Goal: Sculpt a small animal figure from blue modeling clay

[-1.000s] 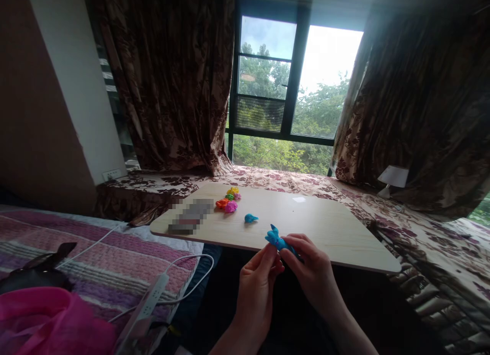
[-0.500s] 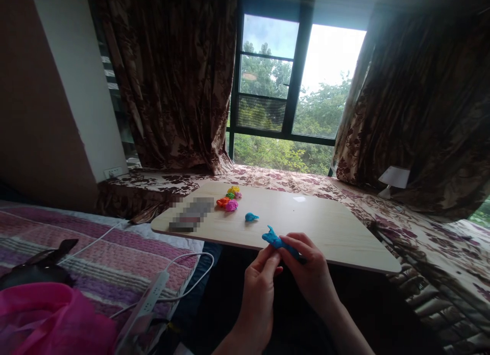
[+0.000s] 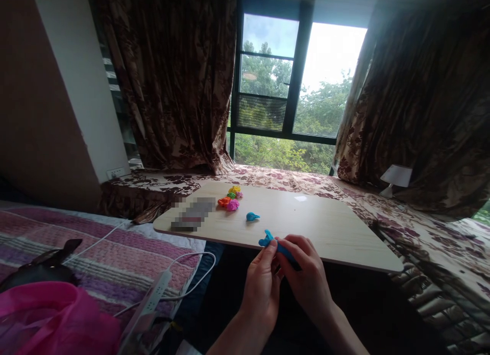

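Note:
Both hands meet over the table's near edge around a piece of blue modelling clay (image 3: 266,238), whose uneven, pronged end sticks out at the upper left. My left hand (image 3: 262,283) pinches it near that end with the thumb on top. My right hand (image 3: 306,271) is closed around the longer part, and its fingers cover much of it. A smaller blue clay lump (image 3: 251,217) with a pointed tip lies on the table just beyond the hands. Farther back sit a pink lump (image 3: 233,205), an orange lump (image 3: 223,202), a green lump (image 3: 231,195) and a yellow lump (image 3: 234,189).
The pale wooden table (image 3: 325,222) stands before a window seat. A blurred-out flat item (image 3: 193,214) lies on its left side, a small white piece (image 3: 300,198) at the back. Left are a bed (image 3: 126,258), a power strip (image 3: 155,294) and a pink bag (image 3: 57,319).
My left thumb has moved up onto the clay near its pronged end, and that end now looks more bunched and turned. The lumps on the table stay where they were.

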Motion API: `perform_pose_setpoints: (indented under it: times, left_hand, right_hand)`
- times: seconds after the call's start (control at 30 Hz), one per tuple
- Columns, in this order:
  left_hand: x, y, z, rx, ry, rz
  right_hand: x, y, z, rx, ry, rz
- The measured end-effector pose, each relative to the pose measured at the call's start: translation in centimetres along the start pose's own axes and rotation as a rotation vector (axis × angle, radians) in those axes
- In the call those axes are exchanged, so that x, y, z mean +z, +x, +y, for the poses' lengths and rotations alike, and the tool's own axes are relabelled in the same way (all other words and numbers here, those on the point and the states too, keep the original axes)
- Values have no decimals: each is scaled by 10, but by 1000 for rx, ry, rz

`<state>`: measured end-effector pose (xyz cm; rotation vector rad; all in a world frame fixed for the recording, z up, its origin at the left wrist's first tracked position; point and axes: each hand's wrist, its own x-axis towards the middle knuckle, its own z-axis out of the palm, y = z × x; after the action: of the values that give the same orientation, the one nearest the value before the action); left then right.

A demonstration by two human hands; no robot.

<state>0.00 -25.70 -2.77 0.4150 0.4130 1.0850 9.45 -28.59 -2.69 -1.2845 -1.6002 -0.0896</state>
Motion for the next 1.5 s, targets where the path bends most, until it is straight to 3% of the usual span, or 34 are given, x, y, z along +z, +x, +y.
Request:
perform_pose_setpoints:
  times: [0.23,0.37,0.47,0.53,0.63,0.77,0.83,0.93,1.07,1.23,1.33,1.5]
  left_hand:
    - [-1,-2,2,0,12,34]
    - [-4,-9,5,-111,123,-84]
    - [-7,-7,14,-123,214,-27]
    - [-7,-3,23,-14,292,3]
    - [2,2,40,307,500,-4]
    - [19,6,56,782,926,-102]
    - [24,11,60,861,1058,-144]
    - [24,17,63,652,1070,-224]
    - [14,13,58,311,827,-251]
    - [2,5,36,139,516,-295]
    - [1,12,25,222,456,-282]
    - [0,22,24,514,617,-227]
  right_hand:
    - [2,-3,2,24,67,13]
    - [-15,12,11,209,351,-71]
    - [-40,28,17,361,533,-203]
    - [-56,37,19,400,539,-251]
    - [-67,44,19,395,496,-304]
    - [-66,47,18,352,513,-324]
    - [-64,47,18,335,546,-337]
    - [-64,46,18,320,599,-369]
    - [-61,45,23,331,668,-348]
    - [-47,44,30,398,847,-275]
    - [-36,43,29,406,923,-285]
    - [-23,43,22,381,966,-291]
